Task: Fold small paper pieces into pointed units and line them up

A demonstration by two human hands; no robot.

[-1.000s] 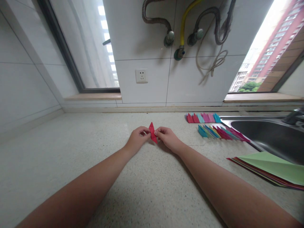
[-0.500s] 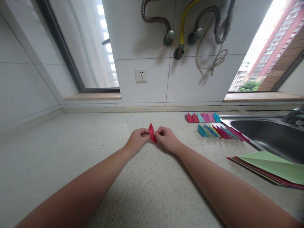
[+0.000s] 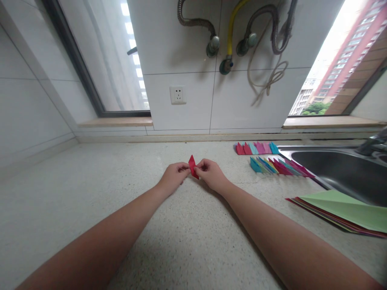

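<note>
A small red folded paper piece (image 3: 192, 166), pointed at its top and bottom, is held between my two hands just above the speckled countertop (image 3: 169, 241). My left hand (image 3: 175, 176) pinches its left edge between thumb and fingers. From the other side, my right hand (image 3: 210, 173) grips it with the thumb across its front. The fingertips partly cover the paper's middle.
Behind and to the right lie a row of red, pink and blue folded papers (image 3: 256, 148) and a second multicoloured row (image 3: 279, 166). A stack of coloured paper sheets (image 3: 341, 207) sits by the steel sink (image 3: 329, 161). A tiled wall with a socket (image 3: 178, 95) stands behind.
Both hands keep hold of the red folded paper, which has tilted slightly. The left fingers have shifted a little on its edge. The whole view has moved slightly.
</note>
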